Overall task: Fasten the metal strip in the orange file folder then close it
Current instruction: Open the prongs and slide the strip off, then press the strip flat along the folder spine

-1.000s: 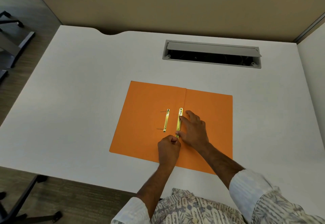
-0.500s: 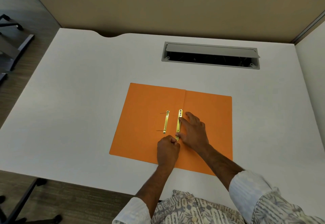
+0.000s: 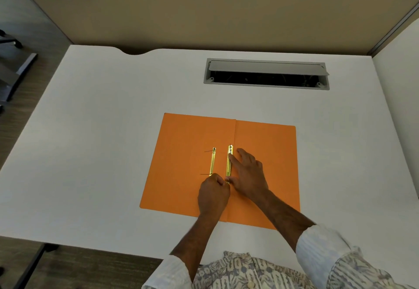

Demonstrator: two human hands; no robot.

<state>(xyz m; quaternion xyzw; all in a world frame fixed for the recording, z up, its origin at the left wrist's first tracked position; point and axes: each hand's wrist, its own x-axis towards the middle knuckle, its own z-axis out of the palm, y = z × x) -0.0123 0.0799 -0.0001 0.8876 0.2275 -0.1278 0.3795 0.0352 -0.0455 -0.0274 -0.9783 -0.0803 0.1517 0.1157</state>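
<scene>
Fingers (image 3: 221,181) of the left hand (image 3: 213,194) are curling shut around the near end of the metal strip (image 3: 228,164), seemingly working its slider, while the right hand (image 3: 248,175) is lying open and flat just beside, index fingertip pressing the strip's far half so it stays seated. Just left of them, a second gold bar (image 3: 212,161) is lying loose on the open orange file folder (image 3: 181,164), which is spreading flat beyond on the counter (image 3: 102,129), so closing is probably waiting on the fastening.
</scene>
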